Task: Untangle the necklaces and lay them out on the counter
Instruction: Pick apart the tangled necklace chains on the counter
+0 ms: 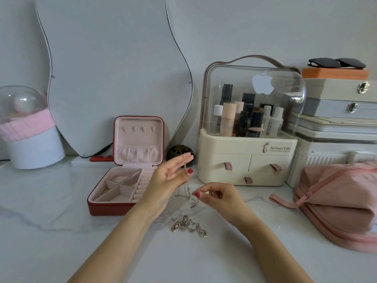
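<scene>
Item 1: fine chain necklace, rose-gold tone. Draped over fingers of left hand, hangs down and runs to right hand; small silver pendant dangles just above worktop. Raised off surface, between the two hands.

Left hand: palm up, fingers spread and loosely extended; grip mostly open, chain looped over fingertips, not pinched. Red nail polish.

Right hand: fingers curled in, thumb and forefinger closed in a tight pinch on the chain's lower part.

Item 2: tangled necklace heap, silver and rose-gold pieces w/ pendants, lying on worktop directly below the hands, near edge closest to camera. Not touched by either hand.

Surroundings, left of hands: red jewellery box, lid up, pink lining, compartments look empty. Behind it: wavy-edged mirror leaning on wall; small dark round object beside box lid, type unclear. Far left: glass dome on pink-and-white base.

Right of hands: cream cosmetics organiser, clear domed cover, bottles inside, three drawers w/ pink pull tabs. Beyond it: stacked boxes w/ sunglasses on top. Front right: pink zip pouch, resting on worktop.
</scene>
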